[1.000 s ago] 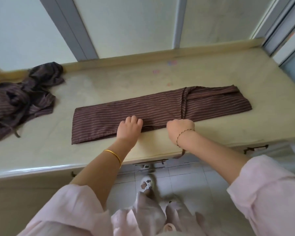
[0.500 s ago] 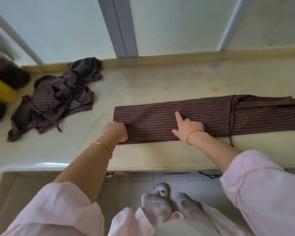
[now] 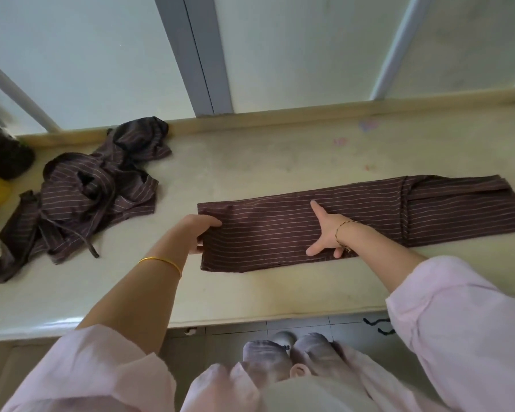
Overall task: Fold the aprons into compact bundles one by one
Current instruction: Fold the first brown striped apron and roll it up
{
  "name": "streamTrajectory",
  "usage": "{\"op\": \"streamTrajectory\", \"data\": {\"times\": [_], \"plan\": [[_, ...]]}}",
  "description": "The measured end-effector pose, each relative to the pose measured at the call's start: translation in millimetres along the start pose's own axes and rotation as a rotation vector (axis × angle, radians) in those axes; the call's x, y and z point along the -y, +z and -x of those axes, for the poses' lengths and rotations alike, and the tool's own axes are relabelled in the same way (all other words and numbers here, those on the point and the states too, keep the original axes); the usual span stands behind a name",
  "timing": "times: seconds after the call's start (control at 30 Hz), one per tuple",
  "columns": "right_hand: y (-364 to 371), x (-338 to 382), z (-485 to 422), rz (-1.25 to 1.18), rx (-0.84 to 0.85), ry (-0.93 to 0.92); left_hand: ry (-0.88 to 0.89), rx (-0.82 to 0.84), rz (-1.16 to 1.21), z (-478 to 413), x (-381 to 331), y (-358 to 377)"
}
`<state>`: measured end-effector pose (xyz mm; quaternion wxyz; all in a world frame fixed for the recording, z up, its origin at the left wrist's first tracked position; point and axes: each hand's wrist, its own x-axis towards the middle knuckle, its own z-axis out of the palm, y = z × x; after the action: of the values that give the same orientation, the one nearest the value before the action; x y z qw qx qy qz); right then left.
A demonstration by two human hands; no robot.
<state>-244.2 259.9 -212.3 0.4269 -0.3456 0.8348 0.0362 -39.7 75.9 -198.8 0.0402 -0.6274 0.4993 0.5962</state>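
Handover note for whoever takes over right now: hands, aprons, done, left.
Left hand: grips the left end of the folded apron, thumb on top, fingers curled at the edge.
Right hand: open, spread flat, pressing the strip near its middle.
Folded apron: a long narrow strip lying flat on the counter, straps tucked over its right part.
Crumpled apron: in a heap at the left of the counter, untouched.
Done: lengthwise folds into a strip.
Left: probably fold the gripped left end over toward the right hand, keep folding to a compact bundle, then do the crumpled apron.
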Motion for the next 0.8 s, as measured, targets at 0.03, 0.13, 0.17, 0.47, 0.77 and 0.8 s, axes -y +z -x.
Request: {"op": "streamTrajectory", "data": {"times": [0.03, 0.13, 0.17, 0.47, 0.77, 0.8], "plan": [[0, 0, -1, 0.002, 0.002, -0.001, -0.031, 0.069, 0.021, 6, -8, 1], [2, -5, -4, -0.023, -0.009, -0.024, -0.020, 0.233, 0.057, 22, -42, 14], [5, -8, -3, -0.042, -0.017, -0.051, 0.005, 0.278, 0.067, 27, -55, 22], [7, -72, 53, -1.099, -0.291, -0.409, 0.230, 0.671, -0.014, 83, -159, 216], [-40, -211, 43, -1.620, -0.910, 0.420, 0.959, 0.256, -1.093, 51, -164, 325], [-36, -226, 36, -1.571, -0.859, 0.513, 0.889, 0.233, -1.227, 38, -157, 326]]}}
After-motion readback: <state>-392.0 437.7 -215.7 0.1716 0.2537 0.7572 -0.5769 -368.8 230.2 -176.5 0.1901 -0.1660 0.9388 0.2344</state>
